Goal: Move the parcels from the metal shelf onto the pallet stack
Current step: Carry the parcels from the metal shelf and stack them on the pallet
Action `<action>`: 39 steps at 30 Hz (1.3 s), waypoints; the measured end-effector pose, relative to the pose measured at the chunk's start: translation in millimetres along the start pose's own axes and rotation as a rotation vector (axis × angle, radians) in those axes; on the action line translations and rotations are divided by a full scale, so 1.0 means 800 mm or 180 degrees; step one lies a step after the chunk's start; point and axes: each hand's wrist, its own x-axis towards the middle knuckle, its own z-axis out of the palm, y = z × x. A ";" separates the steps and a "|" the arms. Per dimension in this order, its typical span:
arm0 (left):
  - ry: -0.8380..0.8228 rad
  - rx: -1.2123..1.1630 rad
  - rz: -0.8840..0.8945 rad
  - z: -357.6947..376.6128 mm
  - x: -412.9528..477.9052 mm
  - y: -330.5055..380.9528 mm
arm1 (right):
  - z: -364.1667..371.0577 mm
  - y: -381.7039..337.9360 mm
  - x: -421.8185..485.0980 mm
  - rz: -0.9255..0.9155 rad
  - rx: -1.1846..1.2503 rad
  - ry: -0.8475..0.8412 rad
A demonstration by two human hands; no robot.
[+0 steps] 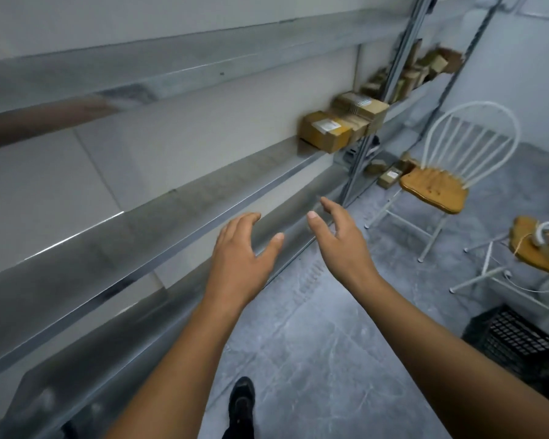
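Along the grey wall the metal shelf [171, 217] runs to its far right end, where the parcels [325, 131] sit, so with my left hand [241, 248] and right hand [339, 239] both spread and empty, I should step closer and clasp the nearest box by its two sides.

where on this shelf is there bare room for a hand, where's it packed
The middle shelf is bare from its near end up to the yellow parcel. Past that, parcels crowd against the upright post, with more piled beyond it. The left hand and right hand hover open before the bare stretch.
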 end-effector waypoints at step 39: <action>-0.0298 -0.0012 -0.0397 0.378 0.499 0.103 | -0.195 0.237 0.550 0.0311 -0.0256 -0.0137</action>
